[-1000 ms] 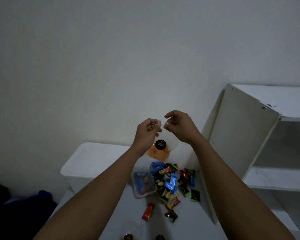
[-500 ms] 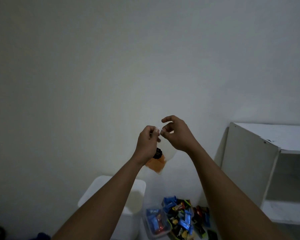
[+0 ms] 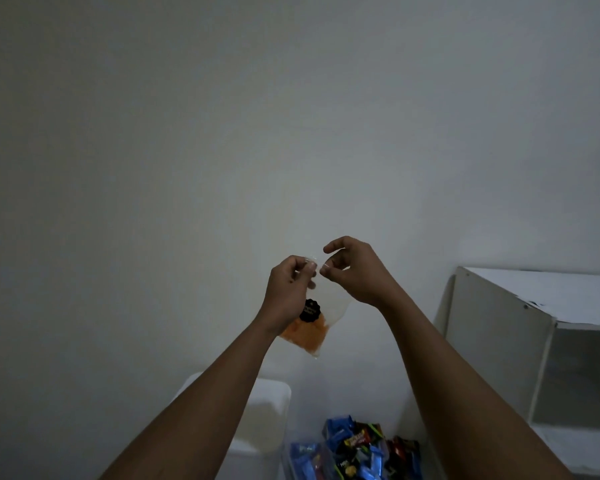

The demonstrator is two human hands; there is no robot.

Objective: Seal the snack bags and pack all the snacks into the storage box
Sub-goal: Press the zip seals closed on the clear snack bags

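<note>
Here, the snack bag (image 3: 314,327) is held at frame centre, its top edge pinched by the left hand (image 3: 288,292) and the right hand (image 3: 357,271); the storage box (image 3: 271,400) is seen at lower centre.

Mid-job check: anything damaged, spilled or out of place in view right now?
The white shelf unit has a chipped front edge on its top panel. Wrapped snacks lie in a loose heap below. The snack bag, pinched by the left hand and right hand, hangs tilted; no spill shows.
</note>
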